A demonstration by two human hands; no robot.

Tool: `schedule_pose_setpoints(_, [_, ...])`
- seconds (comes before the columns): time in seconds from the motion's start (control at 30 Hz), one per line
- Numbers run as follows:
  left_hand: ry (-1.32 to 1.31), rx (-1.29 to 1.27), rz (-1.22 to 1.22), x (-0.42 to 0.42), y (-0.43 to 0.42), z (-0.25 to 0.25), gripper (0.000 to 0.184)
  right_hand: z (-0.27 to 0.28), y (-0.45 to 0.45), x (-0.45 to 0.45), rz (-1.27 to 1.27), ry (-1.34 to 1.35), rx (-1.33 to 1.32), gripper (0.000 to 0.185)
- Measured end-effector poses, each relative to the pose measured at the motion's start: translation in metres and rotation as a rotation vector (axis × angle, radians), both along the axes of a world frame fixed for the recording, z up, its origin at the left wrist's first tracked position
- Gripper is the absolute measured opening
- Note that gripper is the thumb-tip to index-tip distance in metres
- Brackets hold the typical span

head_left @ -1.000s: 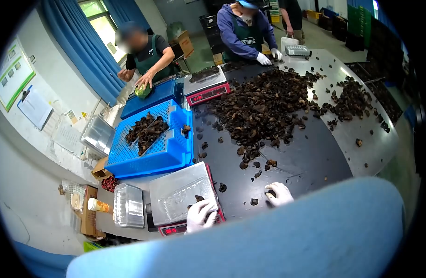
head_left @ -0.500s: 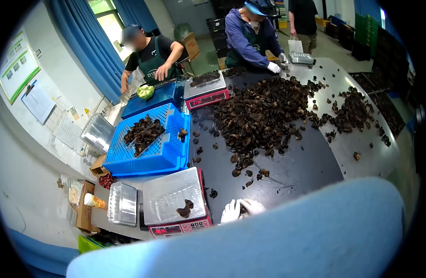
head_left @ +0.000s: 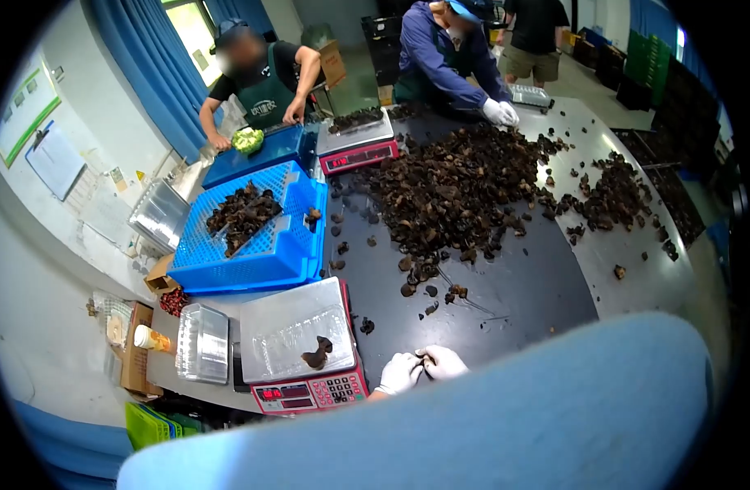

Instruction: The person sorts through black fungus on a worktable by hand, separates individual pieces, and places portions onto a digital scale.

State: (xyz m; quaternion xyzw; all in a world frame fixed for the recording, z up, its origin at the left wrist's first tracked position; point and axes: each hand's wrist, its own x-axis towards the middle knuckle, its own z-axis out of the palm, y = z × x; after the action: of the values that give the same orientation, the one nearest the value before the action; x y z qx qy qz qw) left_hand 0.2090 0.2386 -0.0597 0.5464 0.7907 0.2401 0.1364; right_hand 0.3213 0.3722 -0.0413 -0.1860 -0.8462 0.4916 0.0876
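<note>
My gloved left hand and gloved right hand meet at the near edge of the dark tabletop, fingers curled together. Between them shows a bit of dark wood ear mushroom, mostly covered by the fingers. To the left, a red scale carries a clear plastic tray with one piece of wood ear in it. Farther forward, a large heap of wood ear mushrooms spreads over the table.
A blue basket with wood ear inside stands left, beyond stacked clear trays. Two co-workers in aprons stand across the table; one has gloved hands at the heap's far side. A second scale stands there. Blue fabric blocks the near view.
The view has shifted slightly. My hands stay together, with the right fingers now curled more plainly over the dark piece. The co-worker at the back has brought both hands together.
</note>
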Motion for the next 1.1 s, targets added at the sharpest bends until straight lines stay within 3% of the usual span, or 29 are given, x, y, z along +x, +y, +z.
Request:
schedule_pose_setpoints(0.07, [-0.090, 0.106, 0.025, 0.004, 0.002, 0.005, 0.019, 0.006, 0.002, 0.005, 0.010, -0.047, 0.004, 0.023])
schedule_pose_setpoints(0.17, [-0.519, -0.026, 0.182, 0.003, 0.004, 0.003, 0.023, 0.010, 0.004, 0.012, -0.025, -0.029, -0.161, 0.021])
schedule_pose_setpoints(0.2, [-0.582, -0.008, 0.179, 0.002, 0.003, 0.005, 0.021, 0.014, 0.004, 0.014, -0.025, -0.035, -0.162, 0.021])
schedule_pose_setpoints(0.27, [-0.943, 0.068, 0.202, 0.003, 0.003, 0.001, 0.019, 0.024, 0.004, 0.016, -0.101, -0.116, -0.403, 0.019])
schedule_pose_setpoints(0.37, [-1.172, 0.128, 0.291, 0.005, 0.002, 0.001, 0.016, 0.017, 0.005, 0.015, -0.089, -0.076, -0.391, 0.018])
schedule_pose_setpoints(0.53, [-1.111, 0.087, 0.287, 0.002, -0.001, 0.012, 0.014, 0.015, 0.004, 0.016, -0.085, -0.066, -0.415, 0.017])
schedule_pose_setpoints(0.63, [-1.291, 0.133, 0.307, 0.002, -0.002, 0.009, 0.015, 0.016, 0.001, 0.015, -0.118, -0.036, -0.409, 0.017])
schedule_pose_setpoints(0.7, [-1.349, 0.125, 0.354, -0.001, -0.003, 0.001, 0.015, 0.012, 0.000, 0.015, -0.145, 0.073, -0.251, 0.016])
schedule_pose_setpoints(0.8, [-1.403, 0.097, 0.459, -0.004, -0.006, 0.001, 0.018, 0.001, 0.004, 0.014, -0.205, 0.163, -0.370, 0.016])
schedule_pose_setpoints(0.93, [-1.475, -0.006, 0.447, -0.002, -0.009, 0.007, 0.023, -0.016, 0.008, 0.018, -0.163, 0.098, -0.281, 0.017])
schedule_pose_setpoints(1.03, [-1.588, -0.008, 0.399, 0.004, -0.010, 0.000, 0.026, 0.018, -0.002, 0.015, -0.117, 0.053, -0.233, 0.018])
schedule_pose_setpoints(1.1, [-1.588, -0.007, 0.396, 0.006, -0.009, -0.002, 0.027, 0.012, -0.005, 0.014, -0.105, 0.048, -0.232, 0.018])
